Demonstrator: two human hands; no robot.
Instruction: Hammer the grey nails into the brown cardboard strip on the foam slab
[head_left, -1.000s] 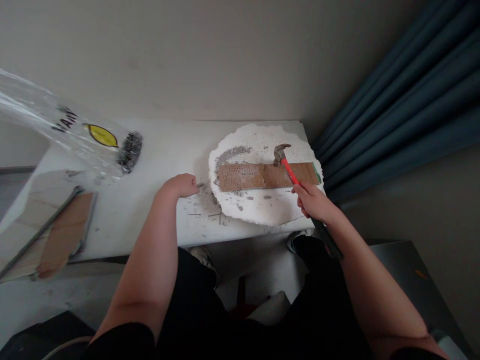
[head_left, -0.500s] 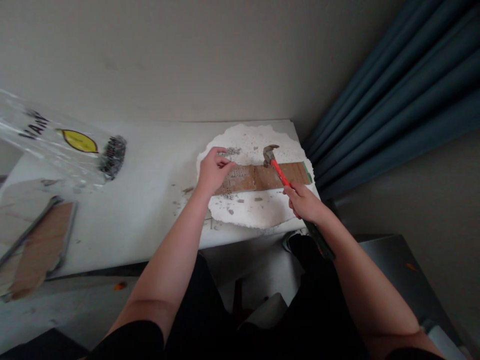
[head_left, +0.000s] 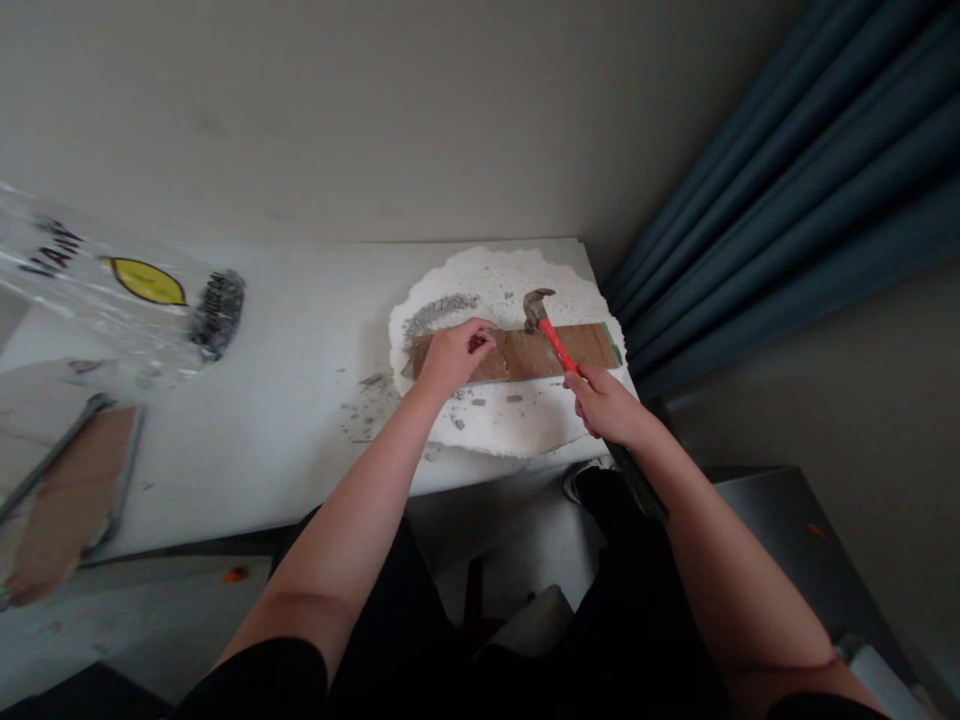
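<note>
My right hand (head_left: 606,402) is wrapped round the handle of a claw hammer (head_left: 555,345) with a red and black grip. Its metal head rests on or just over the far edge of a brown wooden board (head_left: 581,348). The board lies across a rough-edged white sheet (head_left: 525,425) and has a green strip at its right end. Over the board's left half is my left hand (head_left: 455,355), fingers curled with the tips pinched together. What sits between those fingertips, if anything, is too small to make out. Grey crumbs (head_left: 442,308) are heaped behind the left hand.
At the left, a clear plastic bag (head_left: 142,290) with a yellow print holds dark grey bits at its end. Another brown board (head_left: 79,490) and a dark bar (head_left: 52,455) lie near the white table's (head_left: 300,400) left end. A blue curtain (head_left: 750,200) hangs at the right.
My left hand has moved right along the board, and its fingers have drawn together. The grey heap behind it now shows more fully. The hammer and right hand have barely moved.
</note>
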